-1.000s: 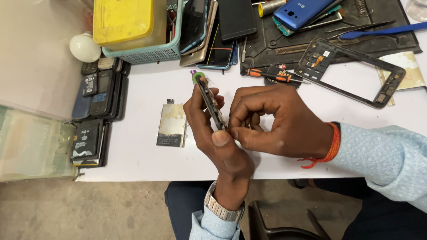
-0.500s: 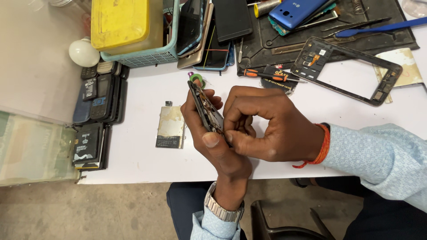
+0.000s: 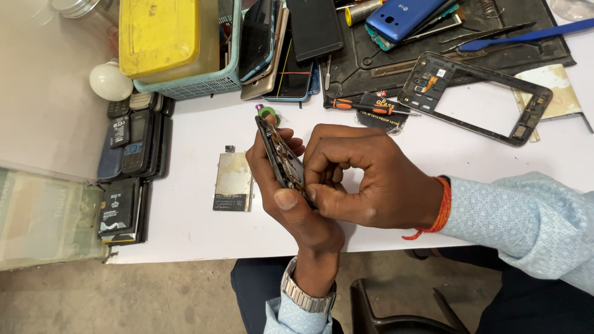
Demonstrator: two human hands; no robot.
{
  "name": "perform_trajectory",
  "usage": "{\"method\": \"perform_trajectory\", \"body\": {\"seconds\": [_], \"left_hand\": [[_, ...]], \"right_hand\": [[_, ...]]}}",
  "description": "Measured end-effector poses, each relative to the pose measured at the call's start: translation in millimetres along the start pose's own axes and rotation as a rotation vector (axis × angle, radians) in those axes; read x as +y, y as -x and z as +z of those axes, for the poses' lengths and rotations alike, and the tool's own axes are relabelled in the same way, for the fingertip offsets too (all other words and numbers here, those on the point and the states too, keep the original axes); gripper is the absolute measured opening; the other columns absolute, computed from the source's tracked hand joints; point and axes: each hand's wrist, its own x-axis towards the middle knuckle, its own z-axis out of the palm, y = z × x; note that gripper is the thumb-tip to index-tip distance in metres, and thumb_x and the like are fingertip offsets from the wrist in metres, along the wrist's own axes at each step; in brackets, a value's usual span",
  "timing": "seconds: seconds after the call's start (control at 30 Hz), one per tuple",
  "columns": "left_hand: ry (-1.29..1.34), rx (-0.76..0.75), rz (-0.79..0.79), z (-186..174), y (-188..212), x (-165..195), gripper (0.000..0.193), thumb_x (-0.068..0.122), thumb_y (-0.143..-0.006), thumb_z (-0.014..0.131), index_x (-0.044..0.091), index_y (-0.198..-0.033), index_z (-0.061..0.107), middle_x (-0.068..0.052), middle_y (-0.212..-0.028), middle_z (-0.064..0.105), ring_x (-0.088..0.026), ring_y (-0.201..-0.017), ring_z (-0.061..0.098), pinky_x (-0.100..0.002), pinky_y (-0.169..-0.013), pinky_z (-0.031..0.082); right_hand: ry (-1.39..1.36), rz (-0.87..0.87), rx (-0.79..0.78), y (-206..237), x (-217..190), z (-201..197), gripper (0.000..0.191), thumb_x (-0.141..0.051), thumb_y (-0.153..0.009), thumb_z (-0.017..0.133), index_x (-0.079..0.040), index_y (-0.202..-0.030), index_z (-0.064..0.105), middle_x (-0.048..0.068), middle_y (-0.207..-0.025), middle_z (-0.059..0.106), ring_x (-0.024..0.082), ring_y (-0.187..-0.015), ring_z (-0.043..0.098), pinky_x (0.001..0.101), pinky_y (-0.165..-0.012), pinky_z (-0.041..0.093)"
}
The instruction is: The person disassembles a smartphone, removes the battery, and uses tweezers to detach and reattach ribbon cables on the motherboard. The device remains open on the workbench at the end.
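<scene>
While both hands (image 3: 334, 179) grip an opened phone (image 3: 281, 158), clutter crowds the white table (image 3: 185, 216).

Premises: a phone repair workshop. A white bench (image 3: 185, 229) carries a black work mat (image 3: 396, 62) at 12 o'clock holding a blue phone (image 3: 402, 15), tweezers (image 3: 489, 32) and a screwdriver (image 3: 365, 106). A bare phone frame (image 3: 476, 96) lies at 1 o'clock, stacked old handsets (image 3: 133, 142) at 9 o'clock.
</scene>
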Motion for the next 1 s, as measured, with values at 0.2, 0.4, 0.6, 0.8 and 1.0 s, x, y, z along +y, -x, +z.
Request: {"method": "perform_trajectory", "body": {"seconds": [0.2, 0.4, 0.6, 0.8, 1.0], "left_hand": [[0.011, 0.008, -0.01, 0, 0, -1, 0.106, 0.087, -0.097, 0.022, 0.0, -0.149, 0.051, -0.013, -0.121, 0.054, -0.024, -0.111, 0.058, -0.043, -0.098, 0.054], [0.063, 0.004, -0.007, 1, 0, 0, 0.106, 0.086, -0.099, 0.023, -0.002, -0.152, 0.049, -0.014, -0.119, 0.053, -0.022, -0.105, 0.053, -0.044, -0.104, 0.051], [0.095, -0.002, 0.008, 1, 0, 0, 0.104, 0.085, -0.1, 0.024, -0.003, -0.15, 0.049, -0.014, -0.123, 0.054, -0.022, -0.109, 0.052, -0.041, -0.103, 0.049], [0.131, -0.01, -0.023, 0, 1, 0, 0.106, 0.086, -0.099, 0.024, -0.003, -0.151, 0.048, -0.014, -0.122, 0.053, -0.021, -0.108, 0.051, -0.043, -0.104, 0.05], [0.163, -0.007, -0.056, 0, 1, 0, 0.108, 0.088, -0.097, 0.026, -0.003, -0.152, 0.047, -0.014, -0.121, 0.051, -0.022, -0.108, 0.051, -0.042, -0.101, 0.05]], "right_hand": [[0.004, -0.003, -0.013, 0, 2, -1, 0.009, -0.011, -0.09, 0.07, -0.004, -0.088, 0.065, 0.002, -0.09, 0.065, 0.008, -0.073, 0.065, 0.0238, -0.066, 0.056], [0.03, -0.039, 0.022, 2, 3, 1, 0.01, -0.012, -0.089, 0.071, -0.004, -0.087, 0.066, 0.002, -0.089, 0.065, 0.008, -0.07, 0.065, 0.0232, -0.062, 0.057], [0.166, -0.193, 0.062, 2, 3, 2, 0.013, -0.014, -0.087, 0.071, -0.003, -0.091, 0.067, 0.005, -0.092, 0.063, 0.011, -0.076, 0.065, 0.0243, -0.064, 0.055], [0.133, -0.139, 0.034, 3, 7, 3, 0.017, -0.02, -0.092, 0.071, -0.003, -0.093, 0.067, 0.004, -0.094, 0.062, 0.01, -0.075, 0.065, 0.0246, -0.063, 0.057], [0.076, -0.091, -0.004, 4, 10, 4, 0.026, -0.031, -0.1, 0.068, -0.005, -0.095, 0.066, 0.002, -0.094, 0.061, 0.009, -0.076, 0.062, 0.0244, -0.067, 0.056]]}}
